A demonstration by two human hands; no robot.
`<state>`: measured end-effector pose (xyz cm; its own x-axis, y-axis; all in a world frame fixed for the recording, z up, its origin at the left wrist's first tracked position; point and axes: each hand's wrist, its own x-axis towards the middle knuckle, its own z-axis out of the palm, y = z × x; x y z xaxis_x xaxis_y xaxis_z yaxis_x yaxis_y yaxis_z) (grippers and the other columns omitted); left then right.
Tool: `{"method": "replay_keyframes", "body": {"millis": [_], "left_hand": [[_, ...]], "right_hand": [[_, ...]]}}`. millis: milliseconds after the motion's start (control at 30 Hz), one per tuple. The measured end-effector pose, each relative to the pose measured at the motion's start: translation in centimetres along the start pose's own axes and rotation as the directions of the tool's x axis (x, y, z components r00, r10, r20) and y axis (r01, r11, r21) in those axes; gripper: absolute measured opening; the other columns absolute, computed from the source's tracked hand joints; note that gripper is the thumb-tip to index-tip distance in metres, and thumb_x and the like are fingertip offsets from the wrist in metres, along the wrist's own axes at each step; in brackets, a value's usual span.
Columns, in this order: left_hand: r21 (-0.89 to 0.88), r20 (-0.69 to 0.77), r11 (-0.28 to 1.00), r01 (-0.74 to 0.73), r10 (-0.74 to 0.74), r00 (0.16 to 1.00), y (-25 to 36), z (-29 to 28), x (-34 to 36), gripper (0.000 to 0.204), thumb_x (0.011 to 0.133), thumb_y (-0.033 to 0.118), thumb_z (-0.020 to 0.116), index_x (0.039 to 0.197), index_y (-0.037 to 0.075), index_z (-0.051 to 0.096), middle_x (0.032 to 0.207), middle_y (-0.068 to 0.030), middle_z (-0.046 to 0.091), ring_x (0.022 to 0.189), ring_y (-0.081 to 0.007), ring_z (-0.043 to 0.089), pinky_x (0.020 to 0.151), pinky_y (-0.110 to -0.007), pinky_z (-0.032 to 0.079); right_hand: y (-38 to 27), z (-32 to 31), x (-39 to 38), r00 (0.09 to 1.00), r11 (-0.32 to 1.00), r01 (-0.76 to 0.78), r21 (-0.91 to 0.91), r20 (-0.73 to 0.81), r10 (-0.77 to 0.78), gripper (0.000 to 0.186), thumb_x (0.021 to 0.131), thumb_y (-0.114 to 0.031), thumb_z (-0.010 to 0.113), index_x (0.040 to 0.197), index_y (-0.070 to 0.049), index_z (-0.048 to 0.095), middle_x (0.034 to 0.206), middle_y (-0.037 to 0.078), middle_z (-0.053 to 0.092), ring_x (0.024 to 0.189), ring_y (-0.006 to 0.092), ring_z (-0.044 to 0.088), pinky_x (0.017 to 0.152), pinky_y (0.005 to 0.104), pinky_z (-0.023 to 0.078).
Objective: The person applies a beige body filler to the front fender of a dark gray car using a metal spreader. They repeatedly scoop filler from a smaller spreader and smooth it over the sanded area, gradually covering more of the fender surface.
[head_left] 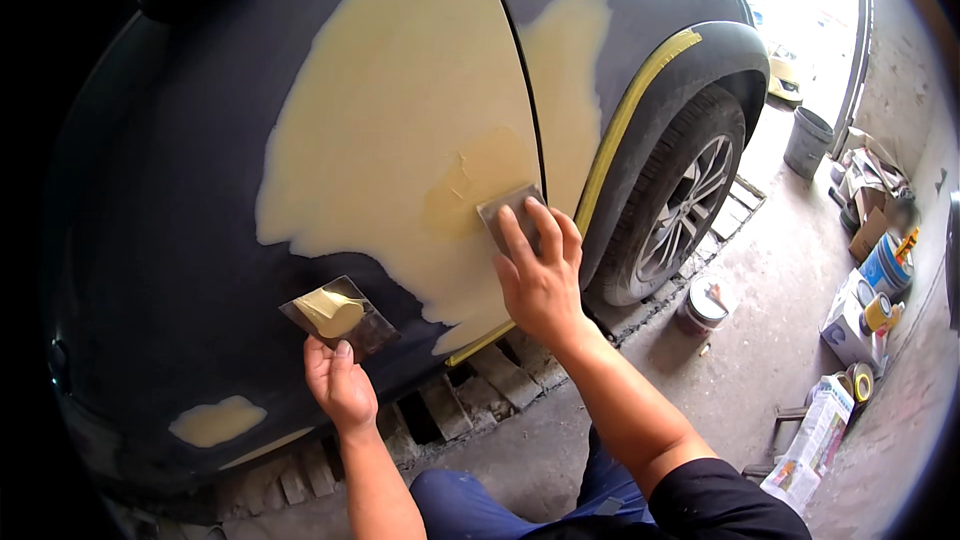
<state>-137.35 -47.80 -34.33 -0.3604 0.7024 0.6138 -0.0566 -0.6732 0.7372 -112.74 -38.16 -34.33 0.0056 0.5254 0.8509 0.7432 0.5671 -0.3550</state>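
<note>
Yellow filler (390, 110) is coating the car door (215, 190) and sitting on a plate (374, 326) the left hand (343, 387) is gripping; the right hand (543, 275) is holding 1 spreader (497, 212) against the door. Spreading is apparently happening; the ridged spot (461, 172) is probably calling for even pressure.

Workshop surroundings. A grey, stained floor (765, 240) meets a scuffed pale wall (912, 50) at right. Strong daylight enters through an opening (820, 0) at upper right, overexposing the scene beyond. A dark bucket (808, 145) stands near the opening; a blue tub (884, 270) and white box (848, 332) line the wall's foot.
</note>
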Motion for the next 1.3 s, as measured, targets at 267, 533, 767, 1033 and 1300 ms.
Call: {"method": "replay_keyframes", "body": {"millis": [267,533,767,1033,1300], "left_hand": [[-0.208,0.021,0.948,0.242,-0.243,0.97,0.4,4.6,-3.1,0.029,0.093,0.002,0.049,0.122,-0.004,0.051,0.121,-0.0129,0.059,0.112,-0.0189,0.055,0.101,-0.033,0.041],[-0.444,0.128,0.74,0.506,-0.506,0.853,2.3,8.6,-6.0,0.034,0.095,0.004,0.052,0.129,0.0,0.047,0.126,-0.0132,0.059,0.116,-0.0219,0.057,0.104,-0.038,0.043],[-0.471,0.096,0.691,0.548,-0.577,0.811,2.2,7.3,-6.8,0.032,0.095,0.001,0.051,0.128,0.002,0.048,0.123,-0.0121,0.061,0.115,-0.0212,0.058,0.106,-0.041,0.042],[-0.367,0.036,0.859,0.358,-0.372,0.928,2.2,6.4,-6.6,0.038,0.097,0.001,0.046,0.135,0.004,0.045,0.132,-0.0106,0.056,0.124,-0.0238,0.053,0.107,-0.044,0.041],[-0.463,0.195,0.811,0.359,-0.302,0.933,2.5,7.9,-8.2,0.048,0.1,0.002,0.042,0.147,0.011,0.036,0.148,-0.0116,0.042,0.135,-0.0293,0.042,0.112,-0.052,0.035]], "right_hand": [[1.0,0.3,-4.0,0.993,1.0,0.018,-0.011,0.118,-0.017,0.059,0.079,-0.014,0.068,0.136,-0.017,0.053,0.139,0.014,0.043,0.124,0.0396,0.038,0.098,0.0494,0.037],[-2.6,-7.5,-5.6,0.901,0.504,-0.11,0.857,0.3,-0.315,0.052,0.086,-0.007,0.066,0.137,-0.008,0.054,0.14,0.018,0.044,0.128,0.0376,0.044,0.104,0.0464,0.039],[-0.8,-6.9,-6.9,0.845,0.73,0.007,0.683,0.386,-0.369,0.052,0.081,-0.002,0.067,0.132,-0.006,0.057,0.135,0.02,0.047,0.126,0.0424,0.044,0.104,0.0496,0.039],[1.4,-8.0,-7.9,0.659,-0.322,-0.674,0.665,0.738,0.145,0.051,0.087,-0.023,0.072,0.127,0.003,0.055,0.127,0.012,0.059,0.11,0.0209,0.061,0.092,0.0376,0.051],[-0.2,-7.0,-9.0,0.496,0.021,-0.868,0.496,0.868,0.017,0.03,0.09,-0.012,0.071,0.11,0.003,0.056,0.099,0.004,0.065,0.089,0.0068,0.058,0.078,0.0228,0.048]]}}
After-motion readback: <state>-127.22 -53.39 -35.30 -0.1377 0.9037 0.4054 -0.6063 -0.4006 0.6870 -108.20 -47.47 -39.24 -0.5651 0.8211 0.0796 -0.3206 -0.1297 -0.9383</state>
